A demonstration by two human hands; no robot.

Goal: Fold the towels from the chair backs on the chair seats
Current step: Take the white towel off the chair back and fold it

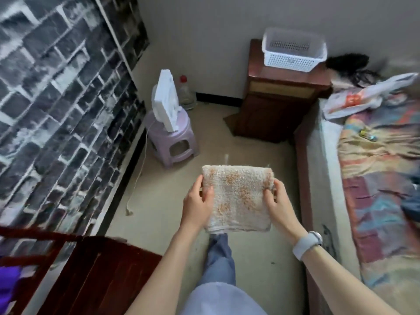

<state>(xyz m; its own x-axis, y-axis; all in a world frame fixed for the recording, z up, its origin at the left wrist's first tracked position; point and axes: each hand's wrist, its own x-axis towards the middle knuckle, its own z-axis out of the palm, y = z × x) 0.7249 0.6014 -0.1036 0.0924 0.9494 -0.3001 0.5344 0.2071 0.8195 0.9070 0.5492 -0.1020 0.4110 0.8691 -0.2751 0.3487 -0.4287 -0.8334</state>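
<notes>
Towel (pixel 237 196) — folded, roughly square, flat face upward — is hanging between left hand (pixel 198 202) and right hand (pixel 276 202), both pinching its side edges, thumbs on top.

A towel (pixel 237 197) is held between the left hand (pixel 197 204) and right hand (pixel 276 204) above the floor (pixel 261 258). A chair (pixel 91 273) stands at left, a bed (pixel 381 178) at right; beyond, a fan (pixel 167 103) sits on a stool (pixel 172 137) and a basket (pixel 294 50) on a cabinet (pixel 279 98).
</notes>
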